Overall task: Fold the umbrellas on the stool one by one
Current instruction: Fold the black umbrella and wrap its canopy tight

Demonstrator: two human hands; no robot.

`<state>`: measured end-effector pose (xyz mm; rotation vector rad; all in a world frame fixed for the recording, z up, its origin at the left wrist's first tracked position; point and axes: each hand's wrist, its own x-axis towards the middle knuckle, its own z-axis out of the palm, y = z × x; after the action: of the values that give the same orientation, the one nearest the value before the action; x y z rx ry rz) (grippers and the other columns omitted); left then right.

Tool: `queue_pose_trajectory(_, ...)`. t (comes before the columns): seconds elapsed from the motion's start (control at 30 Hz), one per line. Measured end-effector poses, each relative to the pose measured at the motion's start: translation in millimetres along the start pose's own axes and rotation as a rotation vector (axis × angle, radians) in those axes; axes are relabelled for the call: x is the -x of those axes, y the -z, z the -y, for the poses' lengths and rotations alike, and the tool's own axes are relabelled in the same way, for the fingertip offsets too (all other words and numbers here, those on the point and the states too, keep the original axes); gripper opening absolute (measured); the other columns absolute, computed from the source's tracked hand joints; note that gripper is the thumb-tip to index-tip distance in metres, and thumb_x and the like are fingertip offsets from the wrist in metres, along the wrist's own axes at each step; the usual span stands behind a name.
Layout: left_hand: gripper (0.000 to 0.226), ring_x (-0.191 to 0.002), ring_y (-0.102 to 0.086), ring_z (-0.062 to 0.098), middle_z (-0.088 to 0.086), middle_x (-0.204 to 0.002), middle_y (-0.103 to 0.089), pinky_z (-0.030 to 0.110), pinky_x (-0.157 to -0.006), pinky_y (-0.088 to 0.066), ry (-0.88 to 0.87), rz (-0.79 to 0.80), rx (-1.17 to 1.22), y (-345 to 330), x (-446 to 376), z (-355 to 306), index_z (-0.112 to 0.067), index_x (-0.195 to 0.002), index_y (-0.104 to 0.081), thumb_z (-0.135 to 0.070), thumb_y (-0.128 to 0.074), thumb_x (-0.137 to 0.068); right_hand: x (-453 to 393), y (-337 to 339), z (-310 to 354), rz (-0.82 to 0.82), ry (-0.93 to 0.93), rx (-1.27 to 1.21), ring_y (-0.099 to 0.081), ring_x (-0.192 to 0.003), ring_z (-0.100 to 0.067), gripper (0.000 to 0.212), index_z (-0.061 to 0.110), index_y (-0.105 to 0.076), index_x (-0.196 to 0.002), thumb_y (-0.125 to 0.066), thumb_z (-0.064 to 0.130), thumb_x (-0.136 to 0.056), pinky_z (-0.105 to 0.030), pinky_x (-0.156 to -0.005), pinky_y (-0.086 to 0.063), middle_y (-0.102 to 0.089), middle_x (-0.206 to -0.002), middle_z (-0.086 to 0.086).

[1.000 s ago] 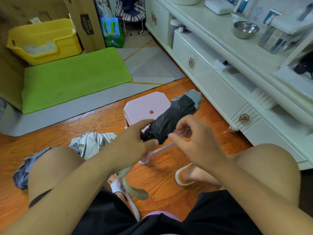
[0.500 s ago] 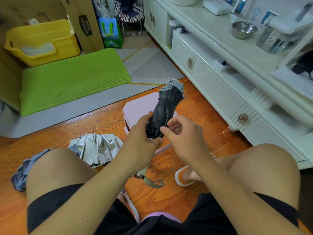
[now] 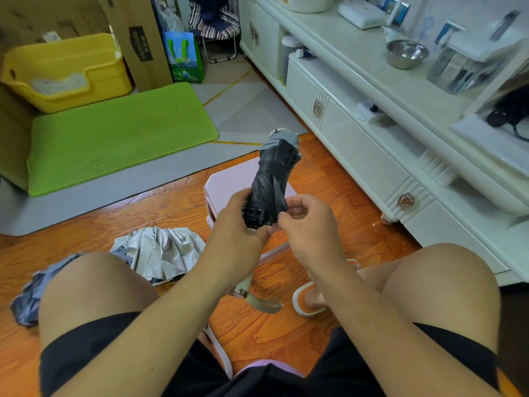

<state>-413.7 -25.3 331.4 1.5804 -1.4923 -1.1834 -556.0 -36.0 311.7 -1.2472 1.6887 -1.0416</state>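
A rolled black umbrella [image 3: 272,179] with a grey tip stands nearly upright above the pink stool [image 3: 229,181]. My left hand [image 3: 237,224] grips its lower end near the handle; a grey wrist strap [image 3: 263,303] hangs below. My right hand [image 3: 306,224] pinches the edge of the black fabric at the base. A second, unfolded grey umbrella [image 3: 160,253] lies crumpled on the wooden floor left of the stool, partly hidden by my left knee.
A white cabinet [image 3: 372,156] runs along the right with a metal bowl [image 3: 406,53] on top. A green mat [image 3: 114,133], a yellow tub [image 3: 65,73] and a cardboard box [image 3: 137,38] are at the back left. My sandalled foot [image 3: 309,299] is by the stool.
The black umbrella has swung from lying slanted to the right over the stool to nearly upright. Both hands stay at its lower end, and the right hand has closed onto the fabric.
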Motion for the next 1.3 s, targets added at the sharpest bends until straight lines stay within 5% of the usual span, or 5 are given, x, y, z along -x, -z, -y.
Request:
queue_pose_trajectory(0.37, 0.061, -0.069, -0.067, 0.006, -0.007, -0.100, -0.069, 0.018, -0.061, -0.048, -0.003, -0.030, -0.013, -1, -5, 0, -0.030, -0.144, -0.043, -0.013, -0.071, -0.093, 4, -6, 7, -0.101, 0.015, -0.044, -0.066, -0.078, -0.007, 0.003, 0.021, -0.066, -0.095, -0.069, 0.022, -0.094, -0.011, -0.061, -0.050, -0.069, -0.085, 0.005)
queue_pose_trajectory(0.57, 0.064, -0.091, -0.064, 0.016, 0.000, -0.117, -0.062, 0.014, -0.066, -0.043, -0.059, -0.076, -0.121, -2, -13, 9, -0.028, -0.147, -0.042, -0.011, -0.069, -0.092, -7, -6, 5, 0.014, -0.062, -0.062, -0.074, -0.071, -0.019, 0.012, 0.020, -0.065, -0.085, -0.070, 0.027, -0.094, -0.047, -0.076, -0.062, -0.072, -0.071, -0.002)
queue_pose_trajectory(0.83, 0.064, -0.095, -0.061, 0.023, 0.005, -0.116, -0.059, 0.037, -0.079, -0.052, -0.111, -0.160, -0.212, -15, -20, 24, -0.026, -0.146, -0.040, -0.012, -0.065, -0.089, -5, 2, 16, 0.016, 0.178, 0.421, -0.051, -0.062, -0.003, 0.022, 0.019, -0.062, -0.081, -0.055, 0.021, -0.101, -0.015, -0.051, -0.029, -0.059, -0.069, 0.008)
queue_pose_trajectory(1.1, 0.067, -0.102, -0.058, 0.023, 0.004, -0.121, -0.056, 0.035, -0.084, -0.047, -0.134, -0.137, -0.229, -7, -23, 24, -0.028, -0.148, -0.039, -0.011, -0.066, -0.089, -22, 0, 25, 0.141, 0.066, 0.315, -0.067, -0.075, -0.023, 0.023, 0.017, -0.057, -0.087, -0.059, 0.035, -0.099, -0.041, -0.066, -0.058, -0.064, -0.082, -0.003)
queue_pose_trajectory(1.3, 0.057, -0.085, -0.055, 0.026, 0.007, -0.108, -0.055, 0.039, -0.068, -0.046, -0.122, -0.123, -0.244, -11, -25, 21, -0.026, -0.143, -0.044, -0.014, -0.060, -0.090, -18, -9, 38, 0.065, 0.296, 0.741, -0.046, -0.070, -0.016, 0.017, 0.016, -0.058, -0.098, -0.048, 0.028, -0.107, -0.017, -0.050, -0.021, -0.052, -0.082, 0.002)
